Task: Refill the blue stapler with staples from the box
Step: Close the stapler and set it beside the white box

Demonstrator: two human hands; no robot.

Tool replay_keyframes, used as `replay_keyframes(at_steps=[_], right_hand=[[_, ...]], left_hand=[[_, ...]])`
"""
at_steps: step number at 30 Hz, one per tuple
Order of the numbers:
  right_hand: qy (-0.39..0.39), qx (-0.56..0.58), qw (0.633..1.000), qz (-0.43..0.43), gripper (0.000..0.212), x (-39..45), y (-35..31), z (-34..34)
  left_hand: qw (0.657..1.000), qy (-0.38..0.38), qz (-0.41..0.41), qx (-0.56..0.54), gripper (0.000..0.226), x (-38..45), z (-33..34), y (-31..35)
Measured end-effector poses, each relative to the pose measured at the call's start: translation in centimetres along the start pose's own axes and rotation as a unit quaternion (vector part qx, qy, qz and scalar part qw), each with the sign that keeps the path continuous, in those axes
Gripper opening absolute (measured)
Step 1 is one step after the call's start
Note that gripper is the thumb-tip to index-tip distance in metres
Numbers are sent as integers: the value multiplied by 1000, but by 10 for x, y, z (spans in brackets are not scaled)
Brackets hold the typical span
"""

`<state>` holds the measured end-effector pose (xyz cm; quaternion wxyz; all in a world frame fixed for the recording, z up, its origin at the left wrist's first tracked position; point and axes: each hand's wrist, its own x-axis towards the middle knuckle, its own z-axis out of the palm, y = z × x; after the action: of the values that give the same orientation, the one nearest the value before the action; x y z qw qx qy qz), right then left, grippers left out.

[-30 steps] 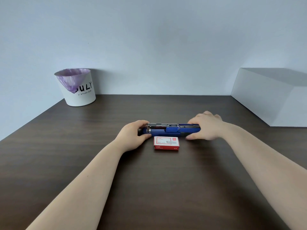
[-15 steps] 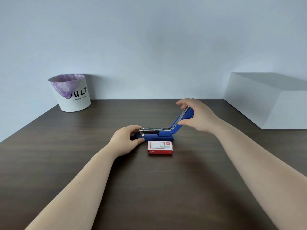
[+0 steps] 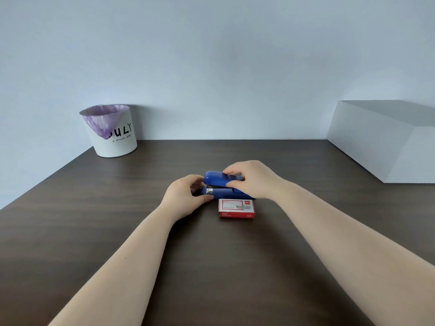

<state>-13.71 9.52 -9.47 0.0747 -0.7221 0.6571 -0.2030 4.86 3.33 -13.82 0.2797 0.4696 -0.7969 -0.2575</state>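
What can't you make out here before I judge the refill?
- Staples inside the blue stapler: head view, top cover nearly down, right hand over it.
- Staple box contents: flap shut.
- Box print: too small.
- Stapler's front end: left hand hides it.

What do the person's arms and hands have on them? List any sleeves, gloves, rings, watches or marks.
Nothing is worn. The left hand and right hand are bare, with no gloves, rings or bands in view. Both forearms are uncovered right to the bottom edge of the picture, so no sleeve, cuff or watch shows. One tiny dark dot sits on the left forearm; there are no other marks that can be made out.
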Motion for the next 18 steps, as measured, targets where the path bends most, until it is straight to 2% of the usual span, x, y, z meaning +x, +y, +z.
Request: replay_keyframes(at_steps=[5, 11, 15, 18], right_hand=[[18, 6, 999, 29, 43, -11, 15, -7], [14, 7, 998, 60, 33, -24, 30, -9], [23, -4, 998, 59, 30, -23, 30, -6], [45, -1, 997, 66, 29, -23, 33, -5]], left_hand=[[1000, 14, -14, 7, 47, 1, 0, -1], [1000, 1, -17, 8, 50, 2, -2, 0], [998, -52, -36, 13, 56, 9, -11, 6], [993, -94, -30, 59, 55, 16, -16, 15]])
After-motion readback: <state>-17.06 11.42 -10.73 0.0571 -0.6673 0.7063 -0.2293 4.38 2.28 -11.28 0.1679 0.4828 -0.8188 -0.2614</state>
